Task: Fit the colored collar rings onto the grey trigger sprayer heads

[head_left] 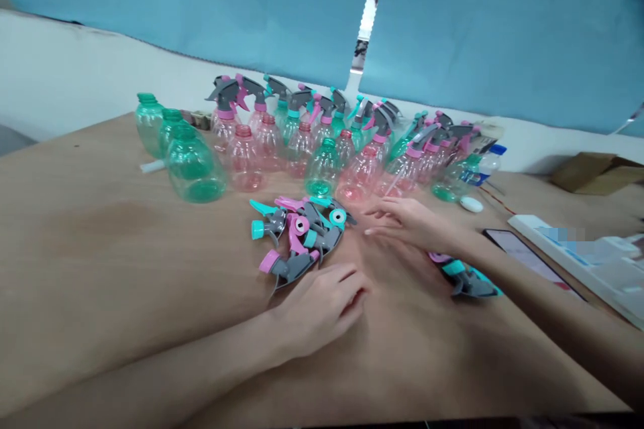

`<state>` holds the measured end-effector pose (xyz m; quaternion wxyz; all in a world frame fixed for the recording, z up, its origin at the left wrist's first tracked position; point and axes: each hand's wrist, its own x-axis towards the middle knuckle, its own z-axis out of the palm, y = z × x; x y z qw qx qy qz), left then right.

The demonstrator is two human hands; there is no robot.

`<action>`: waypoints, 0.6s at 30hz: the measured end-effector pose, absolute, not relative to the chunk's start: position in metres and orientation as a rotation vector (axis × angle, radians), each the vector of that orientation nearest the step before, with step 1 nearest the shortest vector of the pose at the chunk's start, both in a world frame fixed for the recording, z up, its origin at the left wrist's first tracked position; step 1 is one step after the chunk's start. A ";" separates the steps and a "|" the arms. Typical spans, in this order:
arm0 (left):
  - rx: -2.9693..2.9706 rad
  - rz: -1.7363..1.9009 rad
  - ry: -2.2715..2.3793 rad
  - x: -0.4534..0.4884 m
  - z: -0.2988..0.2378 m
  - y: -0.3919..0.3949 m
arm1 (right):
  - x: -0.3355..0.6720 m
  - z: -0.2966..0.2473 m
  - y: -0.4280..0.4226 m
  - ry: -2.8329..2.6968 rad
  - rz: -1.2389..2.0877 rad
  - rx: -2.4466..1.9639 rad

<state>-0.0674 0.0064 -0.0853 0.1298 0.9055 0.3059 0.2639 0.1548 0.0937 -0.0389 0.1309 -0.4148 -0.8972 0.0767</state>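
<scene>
A: How is the left hand (325, 301) standing?
B: It is occupying the lower centre of the frame, back uppermost, its fingers curling inward. The palm is facing away, so I cannot tell whether it is gripping anything.
A: And the right hand (405, 222)?
B: It is reaching in from the right, fingers extending loosely towards the centre, with nothing showing in its grasp. Its fingertips are pointing left, just below a headless pink bottle (359, 174); I cannot tell whether they are touching the counter (115, 234).
A: Location of the loose spray heads (296, 234)?
B: They are lying in a heap at the centre, grey with pink or turquoise parts, just beyond the left hand. A smaller group (470, 281) is lying right of centre, beside the right forearm.
A: The remaining bottles?
B: Green headless bottles (194, 167) are standing at left; bottles with fitted heads (226, 117) are crowding the upper centre, behind more headless pink ones.
A: Other items?
B: A phone (528, 258) is lying at right, and an open cardboard box (594, 173) is sitting beyond it.
</scene>
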 end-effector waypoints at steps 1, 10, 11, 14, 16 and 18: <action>2.638 0.754 0.897 -0.067 -0.085 0.007 | 0.166 -0.035 0.094 -2.616 0.226 -1.266; 2.598 0.736 0.910 -0.067 -0.084 0.010 | 0.235 -0.032 0.097 -2.686 0.117 -1.441; 2.595 0.746 0.908 -0.067 -0.084 0.011 | 0.237 -0.038 0.097 -2.674 0.085 -1.459; 2.579 0.763 0.899 -0.064 -0.083 0.014 | 0.235 -0.056 0.101 -2.620 0.037 -1.469; 2.569 0.767 0.899 -0.061 -0.082 0.016 | 0.231 -0.064 0.103 -2.607 0.054 -1.440; 2.563 0.760 0.904 -0.057 -0.081 0.019 | 0.227 -0.066 0.104 -2.596 0.072 -1.408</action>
